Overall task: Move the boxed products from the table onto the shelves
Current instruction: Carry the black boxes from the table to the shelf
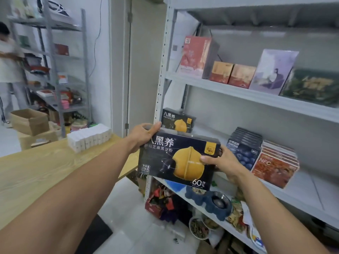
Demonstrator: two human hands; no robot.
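The left hand [145, 133] grips the dark box [178, 158] at its top-left corner, the right hand [218, 160] pinches its right end — box in mid-air before the middle shelf [302, 191]. Risk, I judge: it knocks over the matching box [178, 119] at the shelf's left end — little room.

Setting: stockroom | evidence: grey metal shelving [256, 97] stocked with retail boxes [197, 55]; cardboard cartons [29, 121] stacked behind wooden bench [36, 171] carrying white packs [89, 138]
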